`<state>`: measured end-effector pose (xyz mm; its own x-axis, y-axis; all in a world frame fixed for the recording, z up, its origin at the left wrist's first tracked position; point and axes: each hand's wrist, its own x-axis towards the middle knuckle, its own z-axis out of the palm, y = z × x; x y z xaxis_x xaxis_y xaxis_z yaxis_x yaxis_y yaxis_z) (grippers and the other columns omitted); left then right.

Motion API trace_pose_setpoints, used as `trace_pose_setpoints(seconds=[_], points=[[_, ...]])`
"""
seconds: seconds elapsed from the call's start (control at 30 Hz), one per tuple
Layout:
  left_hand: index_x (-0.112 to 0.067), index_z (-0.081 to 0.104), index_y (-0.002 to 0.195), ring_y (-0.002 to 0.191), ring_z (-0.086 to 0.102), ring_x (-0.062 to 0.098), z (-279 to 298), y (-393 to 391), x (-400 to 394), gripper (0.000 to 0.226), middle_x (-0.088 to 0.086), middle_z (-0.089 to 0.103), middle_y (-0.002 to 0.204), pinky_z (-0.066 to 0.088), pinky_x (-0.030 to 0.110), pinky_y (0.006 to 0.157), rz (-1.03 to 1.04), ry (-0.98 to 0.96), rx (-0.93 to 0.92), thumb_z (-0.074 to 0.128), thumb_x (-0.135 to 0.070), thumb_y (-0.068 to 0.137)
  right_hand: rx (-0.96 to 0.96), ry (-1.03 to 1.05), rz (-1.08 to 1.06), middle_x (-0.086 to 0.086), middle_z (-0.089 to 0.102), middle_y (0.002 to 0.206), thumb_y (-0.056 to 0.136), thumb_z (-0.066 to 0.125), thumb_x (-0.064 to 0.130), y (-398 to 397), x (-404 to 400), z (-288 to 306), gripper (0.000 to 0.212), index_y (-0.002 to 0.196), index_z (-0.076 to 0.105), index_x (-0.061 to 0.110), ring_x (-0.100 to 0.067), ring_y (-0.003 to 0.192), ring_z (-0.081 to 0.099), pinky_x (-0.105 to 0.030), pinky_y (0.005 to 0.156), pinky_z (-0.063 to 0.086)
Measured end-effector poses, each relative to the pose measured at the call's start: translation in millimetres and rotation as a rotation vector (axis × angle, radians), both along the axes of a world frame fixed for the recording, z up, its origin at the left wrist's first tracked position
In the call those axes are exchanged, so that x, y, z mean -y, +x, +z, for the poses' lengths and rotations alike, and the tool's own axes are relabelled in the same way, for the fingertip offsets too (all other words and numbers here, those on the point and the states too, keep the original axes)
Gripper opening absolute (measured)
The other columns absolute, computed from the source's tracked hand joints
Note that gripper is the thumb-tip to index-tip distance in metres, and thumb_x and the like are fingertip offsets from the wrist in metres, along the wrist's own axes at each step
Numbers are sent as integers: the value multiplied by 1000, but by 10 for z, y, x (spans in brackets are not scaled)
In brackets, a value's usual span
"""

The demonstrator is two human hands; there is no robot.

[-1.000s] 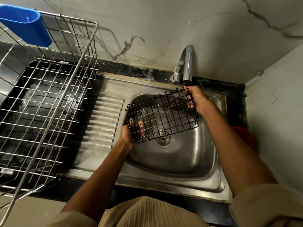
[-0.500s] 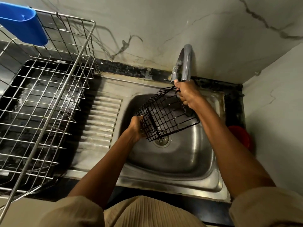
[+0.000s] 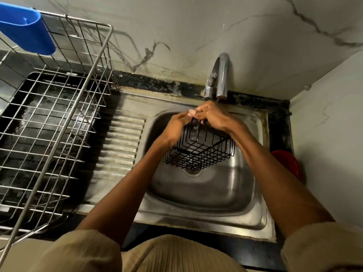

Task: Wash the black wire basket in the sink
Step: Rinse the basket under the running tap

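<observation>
The black wire basket point(image 3: 202, 154) hangs tipped on end over the steel sink point(image 3: 208, 195), its lower edge just above the drain point(image 3: 193, 171). My right hand point(image 3: 213, 116) grips its top rim right under the tap spout point(image 3: 222, 75). My left hand point(image 3: 176, 125) holds the same top edge from the left, fingers curled over the wire, touching my right hand. Both hands look wet. I cannot make out a water stream.
A large steel wire dish rack point(image 3: 59, 118) stands on the left over a black tray, with a blue plastic cup point(image 3: 27, 30) hooked on its far rim. The ribbed drainboard point(image 3: 119, 146) lies between rack and basin. A red object point(image 3: 288, 165) sits right of the sink by the wall.
The basket turned from lying flat across the basin to hanging on end. My left hand moved up from its lower left corner to the top edge beside my right hand, under the tap.
</observation>
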<state>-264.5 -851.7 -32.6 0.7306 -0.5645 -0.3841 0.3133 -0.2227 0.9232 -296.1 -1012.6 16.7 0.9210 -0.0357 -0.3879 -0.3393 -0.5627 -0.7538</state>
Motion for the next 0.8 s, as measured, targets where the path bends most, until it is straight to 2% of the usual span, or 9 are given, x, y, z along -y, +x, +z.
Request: trace_pose_setpoints(seconds=[0.1, 0.17, 0.27, 0.33, 0.4, 0.5, 0.57, 0.63, 0.8], points=[[-3, 64, 93, 77, 62, 18, 119, -29, 50, 33, 10, 64, 85, 51, 25, 73, -48, -58, 81, 35, -10, 108, 89, 89, -36, -15, 68, 70, 95, 60, 24, 15, 61, -82, 30, 78, 73, 4, -25, 66, 62, -39, 73, 51], [-5, 60, 84, 60, 55, 10, 189, -58, 75, 33, 9, 58, 75, 46, 22, 57, 9, -36, 76, 37, -8, 108, 151, 71, -81, -20, 64, 66, 89, 65, 34, 3, 59, -77, 31, 72, 74, 10, -25, 60, 54, -38, 67, 47], [1, 63, 86, 62, 59, 13, 197, -98, 120, 36, 15, 62, 76, 49, 26, 60, 151, -23, 35, 38, -10, 108, 206, 35, -154, -1, 58, 56, 87, 69, 44, 1, -9, -66, 35, 57, 65, 28, -14, 55, 48, -35, 62, 41], [8, 64, 94, 64, 61, 16, 204, -124, 134, 35, 18, 63, 80, 51, 26, 58, 239, -49, -11, 37, -10, 107, 194, -110, -151, 2, 66, 76, 92, 57, 56, -3, -89, -27, 34, 73, 66, 29, -12, 72, 59, -35, 76, 46], [3, 63, 90, 54, 57, 7, 194, -153, 120, 33, 13, 60, 74, 48, 20, 52, 324, -70, -32, 36, -8, 107, 68, -346, -84, -3, 63, 118, 98, 35, 65, -45, -155, 24, 51, 112, 64, 25, -20, 112, 57, -45, 103, 38], [-7, 64, 79, 60, 56, 8, 105, -135, 41, 38, 5, 62, 73, 47, 22, 57, 449, -115, -81, 39, -11, 107, 4, -390, 29, 2, 21, 164, 100, 24, 65, -298, -300, 55, 68, 156, 24, 28, -18, 151, 18, -46, 121, 8], [-13, 60, 72, 58, 52, 9, 58, -113, -35, 40, 0, 59, 66, 44, 22, 57, 485, -137, -104, 39, -13, 107, 135, -404, 150, 7, 1, 167, 101, 25, 62, -488, -376, 19, 71, 160, 5, 27, -8, 152, 0, -39, 125, -2], [-13, 56, 70, 51, 46, 7, 46, -115, -113, 41, -4, 55, 57, 40, 21, 51, 468, -134, -72, 40, -12, 107, 197, -379, 177, 9, 0, 167, 102, 21, 59, -545, -262, -86, 66, 159, 4, 29, -5, 152, -2, -41, 126, 1], [-13, 53, 68, 47, 47, 6, -13, -205, -178, 40, -5, 55, 56, 39, 21, 48, 473, -132, -80, 40, -6, 105, -64, -307, -104, 9, -2, 167, 96, 8, 71, -480, 130, -272, 74, 159, 1, 32, -12, 153, 0, -47, 125, 4]])
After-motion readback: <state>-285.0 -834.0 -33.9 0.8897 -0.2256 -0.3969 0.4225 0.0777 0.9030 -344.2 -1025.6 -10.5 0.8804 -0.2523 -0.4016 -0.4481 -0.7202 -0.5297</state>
